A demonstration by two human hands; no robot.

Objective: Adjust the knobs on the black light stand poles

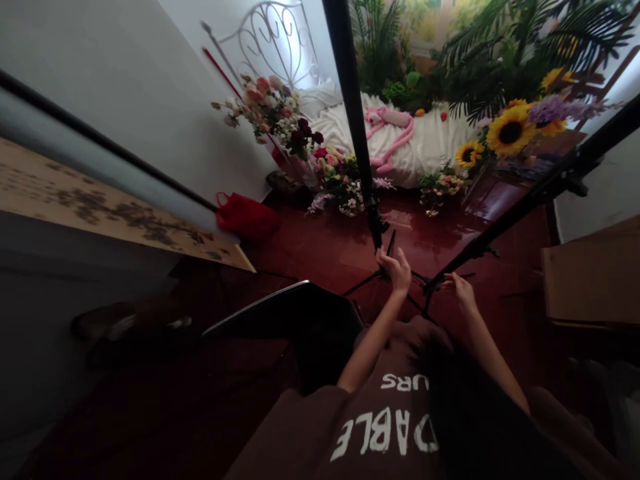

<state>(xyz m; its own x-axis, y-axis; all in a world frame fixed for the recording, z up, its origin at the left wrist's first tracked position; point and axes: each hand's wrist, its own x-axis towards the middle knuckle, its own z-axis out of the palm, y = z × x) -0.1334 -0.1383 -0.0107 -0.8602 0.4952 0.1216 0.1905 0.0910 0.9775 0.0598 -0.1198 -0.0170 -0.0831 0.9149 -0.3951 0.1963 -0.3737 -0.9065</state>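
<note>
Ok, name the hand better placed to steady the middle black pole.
Left, I'd judge: the left hand is at the lower part of the middle pole, while the right hand is by the slanting pole, farther right.

Pale daylight glows behind the curled white metal headboard [273,43], leaving the room dim; the glossy dark-red tiled floor [340,247] catches faint glare, the lower corners sink into shadow, and edges look stretched.
</note>
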